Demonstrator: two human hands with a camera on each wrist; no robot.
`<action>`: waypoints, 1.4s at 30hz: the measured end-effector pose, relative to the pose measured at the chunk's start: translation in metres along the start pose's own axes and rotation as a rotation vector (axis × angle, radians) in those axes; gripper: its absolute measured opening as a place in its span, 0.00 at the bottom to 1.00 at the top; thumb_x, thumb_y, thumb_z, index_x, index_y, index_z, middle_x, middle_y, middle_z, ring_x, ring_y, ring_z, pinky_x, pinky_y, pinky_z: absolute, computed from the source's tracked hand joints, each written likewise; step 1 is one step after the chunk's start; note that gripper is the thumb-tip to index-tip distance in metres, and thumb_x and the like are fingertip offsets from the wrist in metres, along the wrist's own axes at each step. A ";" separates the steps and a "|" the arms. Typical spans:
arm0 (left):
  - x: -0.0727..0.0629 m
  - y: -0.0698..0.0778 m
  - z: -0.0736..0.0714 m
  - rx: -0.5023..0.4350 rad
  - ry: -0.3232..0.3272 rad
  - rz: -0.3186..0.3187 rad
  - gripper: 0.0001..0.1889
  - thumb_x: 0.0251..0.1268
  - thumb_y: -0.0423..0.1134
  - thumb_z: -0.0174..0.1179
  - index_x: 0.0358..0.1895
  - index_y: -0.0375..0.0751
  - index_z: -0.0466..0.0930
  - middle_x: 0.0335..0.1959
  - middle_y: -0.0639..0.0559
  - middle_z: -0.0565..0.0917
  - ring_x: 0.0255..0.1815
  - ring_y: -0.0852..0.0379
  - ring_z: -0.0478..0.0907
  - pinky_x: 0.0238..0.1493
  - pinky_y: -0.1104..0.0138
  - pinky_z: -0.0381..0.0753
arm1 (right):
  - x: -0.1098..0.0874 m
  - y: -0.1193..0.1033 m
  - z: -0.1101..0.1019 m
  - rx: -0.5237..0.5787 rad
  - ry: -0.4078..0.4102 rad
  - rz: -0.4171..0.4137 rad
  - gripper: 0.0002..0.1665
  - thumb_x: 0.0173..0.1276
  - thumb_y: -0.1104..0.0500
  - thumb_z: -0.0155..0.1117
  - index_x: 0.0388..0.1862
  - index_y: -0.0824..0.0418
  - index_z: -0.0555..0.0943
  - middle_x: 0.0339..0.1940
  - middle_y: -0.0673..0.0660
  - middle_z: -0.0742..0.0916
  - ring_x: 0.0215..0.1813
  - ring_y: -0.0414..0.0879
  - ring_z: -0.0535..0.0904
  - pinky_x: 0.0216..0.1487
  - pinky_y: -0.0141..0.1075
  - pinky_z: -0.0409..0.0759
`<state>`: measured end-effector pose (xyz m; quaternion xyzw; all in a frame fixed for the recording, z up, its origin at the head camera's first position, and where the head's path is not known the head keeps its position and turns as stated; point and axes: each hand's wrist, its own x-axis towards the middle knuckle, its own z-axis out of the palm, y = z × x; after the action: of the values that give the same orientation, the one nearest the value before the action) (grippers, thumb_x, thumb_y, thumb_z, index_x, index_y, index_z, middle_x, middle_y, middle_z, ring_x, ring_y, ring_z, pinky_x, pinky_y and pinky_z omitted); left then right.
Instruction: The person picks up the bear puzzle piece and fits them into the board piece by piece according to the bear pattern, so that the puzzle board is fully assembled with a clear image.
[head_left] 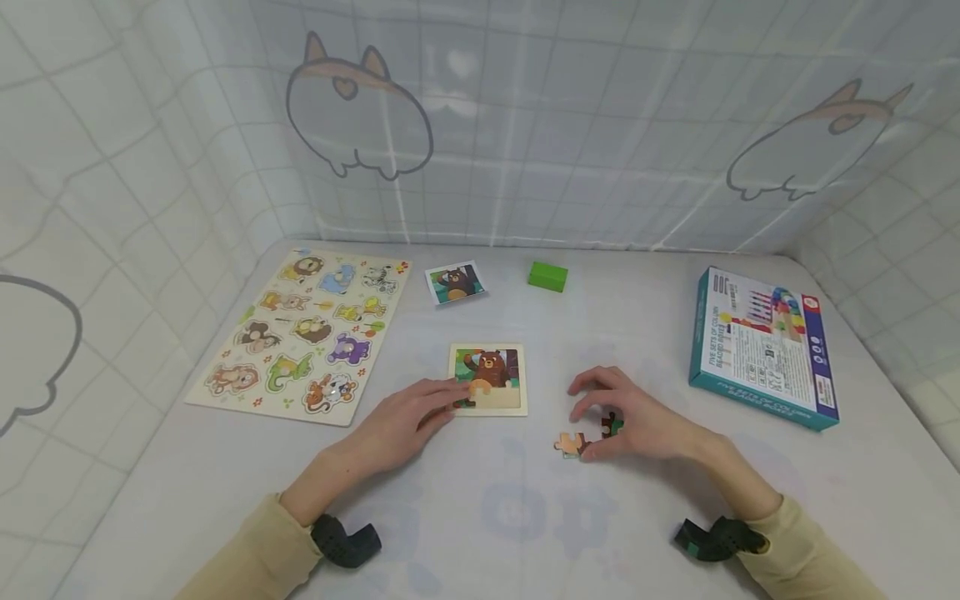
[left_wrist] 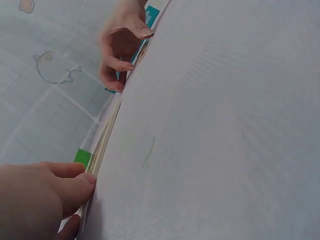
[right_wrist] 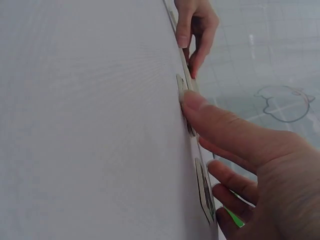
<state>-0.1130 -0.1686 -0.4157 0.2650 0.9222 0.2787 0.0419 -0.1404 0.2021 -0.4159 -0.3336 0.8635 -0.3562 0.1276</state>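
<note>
A jigsaw puzzle board (head_left: 524, 379) with a brown bear picture lies in the middle, its lower part partly bare wood. My left hand (head_left: 408, 417) rests at its left side, fingers reaching over the edge near an orange piece (head_left: 480, 387). To the right, my right hand (head_left: 637, 421) arches low over the table with index finger and thumb spread. Its thumb (right_wrist: 195, 102) touches a tan and brown puzzle piece (head_left: 572, 444) in the right wrist view too. A dark green and brown piece (head_left: 613, 426) lies beneath that hand, partly hidden by it.
An animal peg puzzle (head_left: 300, 329) lies at the left. Behind the board are a bear picture card (head_left: 456, 283) and a green block (head_left: 548, 277). A bead game box (head_left: 765, 346) stands at the right. Tile-patterned walls (head_left: 510, 125) enclose the table on its sides and back.
</note>
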 end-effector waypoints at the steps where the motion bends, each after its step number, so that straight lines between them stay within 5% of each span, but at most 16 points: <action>1: 0.000 0.000 0.000 -0.002 0.002 -0.001 0.20 0.74 0.41 0.59 0.67 0.55 0.77 0.68 0.56 0.76 0.71 0.54 0.71 0.70 0.55 0.73 | 0.000 0.000 0.000 -0.002 0.002 -0.005 0.21 0.51 0.42 0.81 0.43 0.38 0.84 0.63 0.45 0.75 0.67 0.44 0.62 0.62 0.38 0.73; 12: 0.000 -0.001 0.000 -0.017 -0.001 0.007 0.21 0.74 0.41 0.59 0.67 0.57 0.77 0.70 0.55 0.75 0.72 0.53 0.70 0.70 0.54 0.73 | 0.002 0.003 0.003 -0.049 0.062 -0.080 0.13 0.58 0.51 0.78 0.41 0.39 0.87 0.59 0.49 0.79 0.63 0.45 0.66 0.56 0.35 0.75; 27: 0.001 -0.003 0.001 0.070 -0.007 0.078 0.18 0.74 0.38 0.58 0.64 0.47 0.80 0.71 0.58 0.74 0.75 0.55 0.66 0.74 0.57 0.68 | 0.004 0.002 0.007 -0.052 0.057 -0.098 0.14 0.57 0.50 0.79 0.42 0.39 0.87 0.58 0.46 0.79 0.64 0.43 0.65 0.57 0.37 0.74; 35: 0.000 -0.003 0.001 0.015 0.006 0.059 0.18 0.75 0.40 0.57 0.65 0.48 0.79 0.72 0.59 0.72 0.75 0.55 0.66 0.73 0.56 0.69 | 0.004 0.006 0.009 -0.038 0.061 -0.143 0.13 0.58 0.51 0.78 0.42 0.42 0.86 0.57 0.47 0.80 0.61 0.44 0.67 0.56 0.35 0.75; 42: 0.000 -0.003 0.002 0.008 0.003 0.035 0.20 0.75 0.41 0.57 0.68 0.51 0.76 0.73 0.58 0.72 0.75 0.54 0.66 0.73 0.55 0.69 | 0.004 0.004 0.007 -0.025 0.034 -0.101 0.13 0.59 0.49 0.77 0.42 0.40 0.84 0.57 0.44 0.80 0.62 0.42 0.67 0.59 0.35 0.75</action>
<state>-0.1139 -0.1696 -0.4186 0.2810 0.9185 0.2761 0.0344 -0.1417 0.1980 -0.4237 -0.3723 0.8519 -0.3571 0.0905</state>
